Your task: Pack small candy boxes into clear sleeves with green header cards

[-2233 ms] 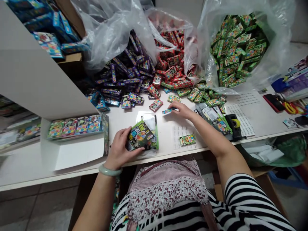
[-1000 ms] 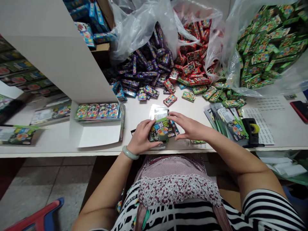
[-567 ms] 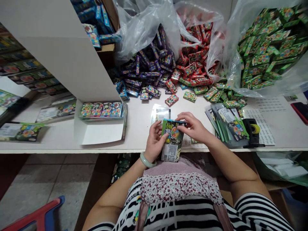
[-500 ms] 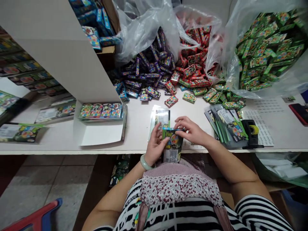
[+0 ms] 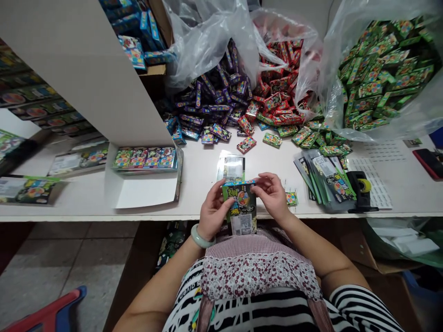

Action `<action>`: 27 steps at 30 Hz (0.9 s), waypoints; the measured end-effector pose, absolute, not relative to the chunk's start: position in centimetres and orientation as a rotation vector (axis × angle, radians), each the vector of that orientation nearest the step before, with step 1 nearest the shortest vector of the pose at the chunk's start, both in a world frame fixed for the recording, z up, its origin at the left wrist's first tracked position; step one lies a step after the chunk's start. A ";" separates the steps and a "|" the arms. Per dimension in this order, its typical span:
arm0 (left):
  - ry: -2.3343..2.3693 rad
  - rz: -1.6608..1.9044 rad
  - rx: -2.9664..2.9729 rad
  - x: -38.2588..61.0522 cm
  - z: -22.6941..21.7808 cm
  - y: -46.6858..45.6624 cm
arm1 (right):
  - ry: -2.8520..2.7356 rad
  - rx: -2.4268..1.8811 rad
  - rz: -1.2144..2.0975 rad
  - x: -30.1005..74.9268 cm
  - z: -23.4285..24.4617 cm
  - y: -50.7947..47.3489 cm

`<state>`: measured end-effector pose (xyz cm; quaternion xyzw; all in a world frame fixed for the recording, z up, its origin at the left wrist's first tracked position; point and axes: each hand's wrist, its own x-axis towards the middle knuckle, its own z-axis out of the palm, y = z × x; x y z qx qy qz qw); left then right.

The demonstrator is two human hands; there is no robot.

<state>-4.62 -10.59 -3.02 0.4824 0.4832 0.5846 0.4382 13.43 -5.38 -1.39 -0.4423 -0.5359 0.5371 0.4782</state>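
My left hand (image 5: 213,210) is closed round the left side of a black-and-green printed packet (image 5: 241,203), its thumb across the front. The packet stands upright at the table's front edge, just above my apron. A blue strip (image 5: 238,182) with coloured spots runs along its top; I cannot tell whether it is a small box inside. At the upper right corner my right hand (image 5: 272,193) pinches the packet between thumb and fingers. Behind it lies a flat clear-and-green packet (image 5: 233,167). A small green box (image 5: 291,198) lies right of my right hand.
Heaps of small purple boxes (image 5: 214,108), red boxes (image 5: 277,103) and green boxes (image 5: 387,78) spill from plastic bags. An open white carton (image 5: 145,196) with a row of small boxes stands left. Flat packets (image 5: 328,180) and a black tape dispenser (image 5: 360,191) lie right.
Both hands and the packet have shifted slightly left. My right hand has turned and moved off the table spot where the small green box now shows.
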 end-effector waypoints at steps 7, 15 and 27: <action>1.327 1.531 1.311 -5.3 -1.7 -9.1 | -1.662 -1.026 1.320 14.5 0.3 -4.2; 1.200 1.465 1.248 -5.4 -0.1 -7.8 | -1.660 -1.011 1.457 15.0 1.5 -2.6; 1.210 1.329 1.254 -5.9 1.7 -6.6 | -1.642 -1.104 1.643 13.6 3.3 -1.4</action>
